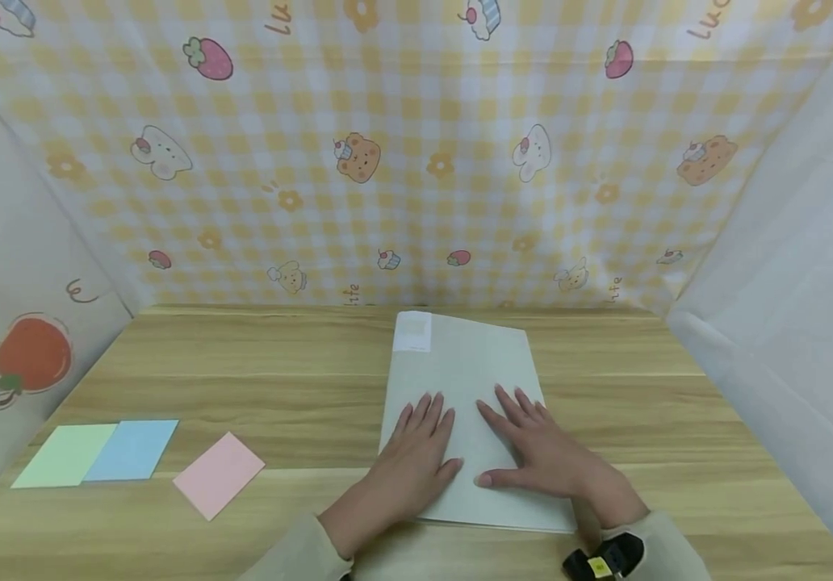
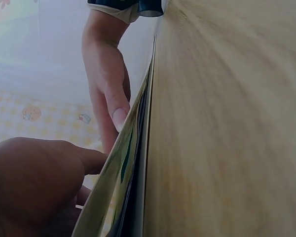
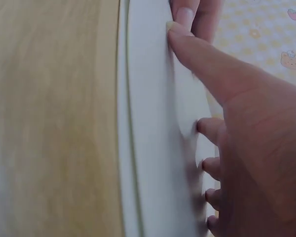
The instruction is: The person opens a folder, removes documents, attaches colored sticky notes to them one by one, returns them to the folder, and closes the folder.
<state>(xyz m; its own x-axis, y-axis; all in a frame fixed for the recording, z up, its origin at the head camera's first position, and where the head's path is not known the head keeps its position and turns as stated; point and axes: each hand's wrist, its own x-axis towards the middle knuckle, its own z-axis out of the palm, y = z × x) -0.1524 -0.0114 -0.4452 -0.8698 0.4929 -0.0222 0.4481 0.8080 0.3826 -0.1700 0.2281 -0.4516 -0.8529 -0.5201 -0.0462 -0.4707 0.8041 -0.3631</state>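
Observation:
A thin booklet with a plain off-white cover (image 1: 470, 363) lies on the wooden table, a small white label (image 1: 412, 332) at its upper left corner. My left hand (image 1: 416, 453) rests on the cover's left part, fingers straight. On the right part lies my right hand (image 1: 540, 453), its fingers spread and thumb pointing inward. In the left wrist view, the booklet's near edge (image 2: 101, 197) gapes slightly, with green and dark layers inside. The right wrist view has the fingertips touching the pale cover (image 3: 150, 123). What the inner pages show is hidden.
Left of the booklet, a green paper square (image 1: 64, 456) and a blue one (image 1: 133, 449) lie side by side. A pink one (image 1: 219, 475) sits turned nearer the booklet. A yellow checked cloth (image 1: 416, 210) rises behind the wooden table (image 1: 278, 347), with white cloth (image 1: 787, 282) at the sides.

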